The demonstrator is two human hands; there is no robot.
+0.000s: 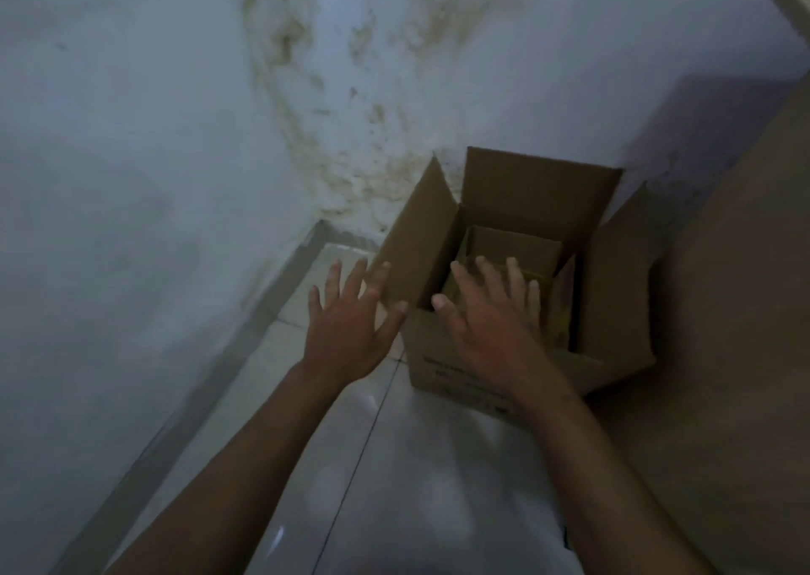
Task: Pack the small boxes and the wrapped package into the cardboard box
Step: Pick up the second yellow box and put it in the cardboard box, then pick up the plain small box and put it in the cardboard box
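We have the box (460, 368) on the tiled floor (333, 465), pushed into the corner by the stained wall (175, 114), all four flaps standing up. Inside, a small box (513, 245) lies toward the far side, and something yellowish (563, 311) sits against the right inner wall; the dim, blurred view does not let us say whether that is the wrapped package.

Our left hand (346, 324) is spread open and empty, just beside the left flap (416, 241), fingertips near its outer face. Our right hand (486, 324) is also open and empty, palm down over the near rim, fingers reaching into the opening above the contents. Neither hand grips anything.

We judge the step to be settling what is inside, or starting on the flaps. To do it well, we should press the contents down flat with the right palm so nothing rides above the fold lines, while the left steadies the box by its flap so it does not slide on the smooth tiles.

A large sheet of cardboard (723, 355) lies tight against the right side, crowding the right flap (622, 276). The wall stands close behind the far flap (539, 180), so there is little room to swing either outward.
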